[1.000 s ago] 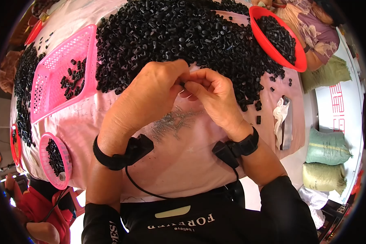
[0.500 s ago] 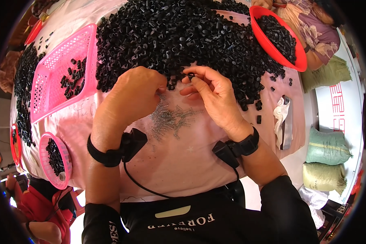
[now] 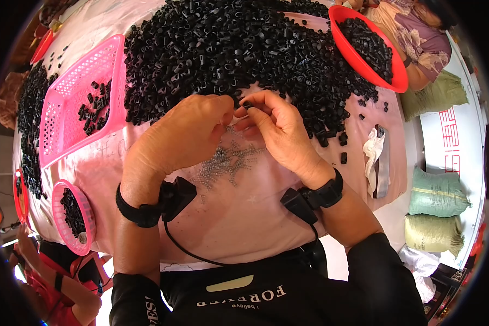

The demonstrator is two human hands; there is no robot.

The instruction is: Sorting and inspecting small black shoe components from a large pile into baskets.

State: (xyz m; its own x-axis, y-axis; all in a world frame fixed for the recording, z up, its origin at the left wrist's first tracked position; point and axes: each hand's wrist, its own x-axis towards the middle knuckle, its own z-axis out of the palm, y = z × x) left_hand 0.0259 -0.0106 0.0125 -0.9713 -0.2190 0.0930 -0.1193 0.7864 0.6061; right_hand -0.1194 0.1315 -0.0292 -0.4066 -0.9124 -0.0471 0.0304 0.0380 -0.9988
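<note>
My right hand (image 3: 280, 125) pinches a small black plastic cap (image 3: 247, 105) between thumb and index finger. Close beside it, my left hand (image 3: 187, 127) is closed with its fingertips curled together; what they hold, if anything, is hidden. Both hands meet at the near edge of a big heap of black plastic caps (image 3: 212, 49). Below them a loose cluster of small silvery springs (image 3: 225, 163) lies on the pink cloth.
At the left stand a pink basket (image 3: 49, 130) and a smaller pink basket (image 3: 91, 228), both with black parts inside. A red basin (image 3: 402, 81) of black parts is at the far right, near another person. A dark bar (image 3: 383, 168) with white wrapping lies at the right.
My left hand has moved right, toward my right hand, so the fingertips are nearly together. At the lower left, another person's arm has shifted.
</note>
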